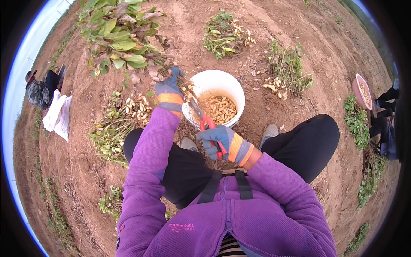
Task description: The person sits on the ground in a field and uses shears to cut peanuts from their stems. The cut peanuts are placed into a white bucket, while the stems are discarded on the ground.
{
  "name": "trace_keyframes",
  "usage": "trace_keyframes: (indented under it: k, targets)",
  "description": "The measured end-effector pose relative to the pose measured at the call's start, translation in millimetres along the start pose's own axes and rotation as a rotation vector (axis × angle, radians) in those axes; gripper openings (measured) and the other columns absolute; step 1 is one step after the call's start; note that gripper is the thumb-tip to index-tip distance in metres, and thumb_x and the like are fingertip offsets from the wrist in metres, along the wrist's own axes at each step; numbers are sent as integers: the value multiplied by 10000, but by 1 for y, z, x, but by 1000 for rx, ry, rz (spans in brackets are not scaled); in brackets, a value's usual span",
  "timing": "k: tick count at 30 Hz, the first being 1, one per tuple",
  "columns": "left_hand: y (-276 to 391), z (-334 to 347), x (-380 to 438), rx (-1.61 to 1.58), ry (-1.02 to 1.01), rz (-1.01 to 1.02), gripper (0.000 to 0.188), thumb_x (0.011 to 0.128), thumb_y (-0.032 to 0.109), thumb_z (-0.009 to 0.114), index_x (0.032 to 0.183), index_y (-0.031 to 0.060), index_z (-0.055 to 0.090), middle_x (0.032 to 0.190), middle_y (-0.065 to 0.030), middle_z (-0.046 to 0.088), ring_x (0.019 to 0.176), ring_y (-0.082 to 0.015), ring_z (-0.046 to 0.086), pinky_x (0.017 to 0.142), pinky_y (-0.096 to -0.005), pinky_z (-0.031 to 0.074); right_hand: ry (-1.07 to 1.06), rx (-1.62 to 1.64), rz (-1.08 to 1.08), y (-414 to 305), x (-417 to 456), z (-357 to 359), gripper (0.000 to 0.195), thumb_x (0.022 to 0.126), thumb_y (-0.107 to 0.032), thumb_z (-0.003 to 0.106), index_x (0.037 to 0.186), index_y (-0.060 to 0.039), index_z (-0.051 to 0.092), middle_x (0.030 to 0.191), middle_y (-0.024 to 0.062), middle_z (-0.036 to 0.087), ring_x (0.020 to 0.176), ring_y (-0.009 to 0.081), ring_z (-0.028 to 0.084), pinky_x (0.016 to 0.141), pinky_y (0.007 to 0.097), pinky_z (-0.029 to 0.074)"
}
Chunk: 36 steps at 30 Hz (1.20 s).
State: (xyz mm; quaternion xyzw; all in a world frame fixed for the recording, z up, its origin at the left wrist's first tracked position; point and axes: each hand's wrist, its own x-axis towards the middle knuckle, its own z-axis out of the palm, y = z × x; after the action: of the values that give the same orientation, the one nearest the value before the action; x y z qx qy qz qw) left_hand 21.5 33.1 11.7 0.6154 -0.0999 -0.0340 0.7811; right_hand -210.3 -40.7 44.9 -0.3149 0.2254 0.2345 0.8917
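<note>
My left hand [170, 91], in a blue and grey work glove with an orange cuff, grips the root end of a large-leaved peanut plant [120, 41] at the bucket's left rim. Pods on its roots hang by the rim. My right hand [221, 143], gloved alike, is closed around the red handles of a pair of pruning shears [205, 119]. Their blades point up and left at the pods beside my left hand; whether they are apart is unclear. The white plastic bucket [236, 82] stands between my feet, with many loose peanut pods [220, 107] in it.
Pulled peanut plants lie at the left [110, 131], beyond the bucket [221, 37] and to its right [289, 70]. A person [40, 90] is near white sacks [59, 114] at far left. Another person [383, 119] is at far right beside a pink basin [356, 90] of peanuts.
</note>
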Motion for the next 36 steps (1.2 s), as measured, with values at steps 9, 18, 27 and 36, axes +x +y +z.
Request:
trace_keyframes:
  k: [9, 18, 27, 36]
  targets:
    - [-52, -29, 33, -360, 82, -98, 178, 875, 154, 550, 1006, 43, 594, 939, -35, 601, 803, -159, 539, 701, -317, 458, 22, -25, 42, -1, -2, 4, 104, 886, -165, 608, 910, -73, 566, 581, -53, 382, 422, 51, 335, 386, 230, 258]
    - [-18, -7, 21, -57, 202, 55, 128, 714, 103, 674, 643, 29, 596, 720, -50, 576, 592, -204, 488, 564, -358, 443, 64, -91, 18, -3, -3, 0, 151, 875, -183, 623, 813, -66, 550, 574, -5, 437, 418, 102, 382, 379, 278, 323]
    - [-2, 7, -1, -174, 175, -30, 54, 748, 101, 673, 758, 52, 653, 804, -47, 616, 650, -175, 555, 572, -347, 453, 57, -43, 19, -1, 13, -11, 168, 857, -175, 640, 785, -62, 539, 574, 13, 454, 423, 117, 406, 379, 295, 337]
    - [1, -18, 11, 682, -74, 102, 205, 899, 147, 485, 1049, 59, 594, 981, -76, 591, 834, -156, 549, 709, -348, 446, 55, -73, 8, 0, 10, -7, 172, 864, -173, 633, 776, -62, 536, 559, 6, 431, 406, 111, 382, 375, 282, 318]
